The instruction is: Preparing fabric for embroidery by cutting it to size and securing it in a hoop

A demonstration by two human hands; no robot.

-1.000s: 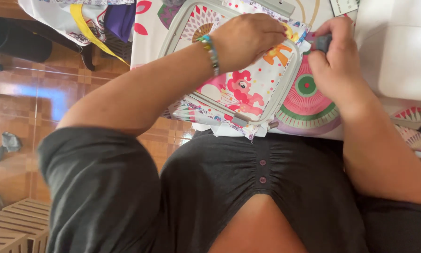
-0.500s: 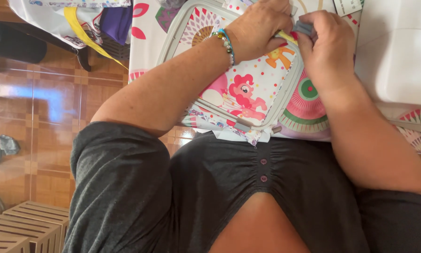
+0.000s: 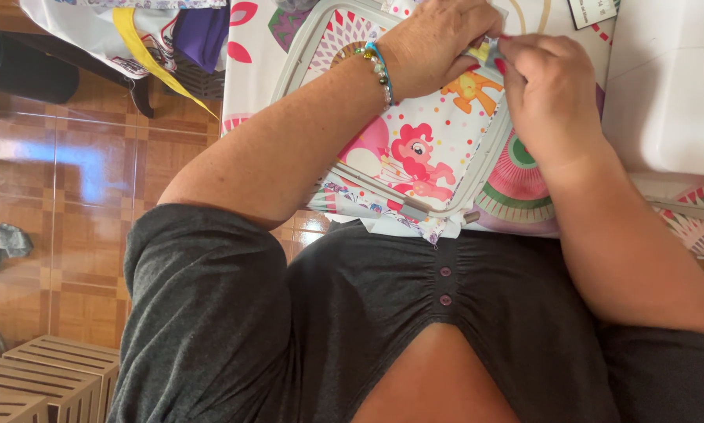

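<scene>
Change since earlier frames: closing together of both hands at the upper edge of the hoop; right hand now lying closer to the left than half a second ago.
Left hand [image 3: 438,43]: curling over the top of the printed fabric [image 3: 422,149], fingers bent and pressing down beside a small grey-yellow tool [image 3: 483,52]; hold on the tool itself not clear.
Right hand [image 3: 548,94]: closing in a loose fist, fingertips [image 3: 512,48] pinching at the tool, touching the left hand.
Embroidery hoop [image 3: 305,59]: lying flat on the patterned tablecloth [image 3: 516,180], grey frame clamping the cartoon-pony fabric, sitting directly under both hands.
Bracelet [image 3: 377,66]: circling the left wrist, beaded.
White machine [image 3: 665,94]: standing just right of the hoop.
Tiled floor [image 3: 78,204]: showing at left.
</scene>
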